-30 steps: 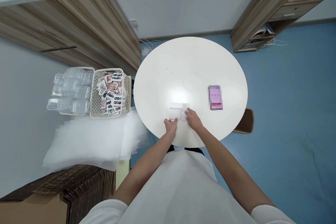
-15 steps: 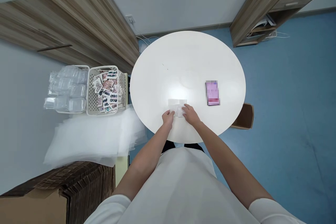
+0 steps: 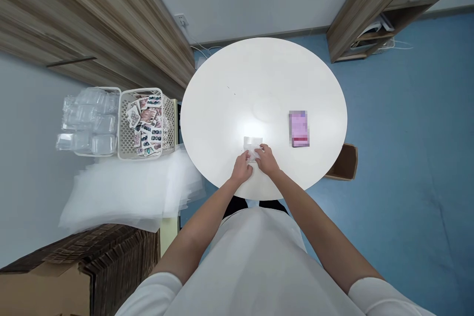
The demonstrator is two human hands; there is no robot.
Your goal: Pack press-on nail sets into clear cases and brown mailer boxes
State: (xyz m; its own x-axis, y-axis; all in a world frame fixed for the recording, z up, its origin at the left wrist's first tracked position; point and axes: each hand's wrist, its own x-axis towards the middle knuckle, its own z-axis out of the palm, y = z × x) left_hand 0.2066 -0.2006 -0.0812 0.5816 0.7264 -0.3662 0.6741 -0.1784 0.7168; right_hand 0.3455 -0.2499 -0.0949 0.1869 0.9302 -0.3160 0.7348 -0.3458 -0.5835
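Note:
A small, whitish translucent sheet, apparently folded, lies near the front edge of the white oval table. At its left side my left hand has curled fingers pinching the near left edge. My right hand grips the right side, its fingers bent over the sheet. The two hands are close together, and the fingertips hide part of it. Whether anything lies inside the folds I cannot tell. Right of my hands on the tabletop rests a phone-like rectangle, pinkish and blurred out.
To the left stand a white basket of patterned cards and another of clear plastic boxes. Nearer me are a stack of translucent white sheets and flattened cardboard. An open brown box sits on the floor at right.
The sheet looks narrower, its left part folded inward. My left hand has moved slightly right, closer to my right hand. The whole view has shifted a little.

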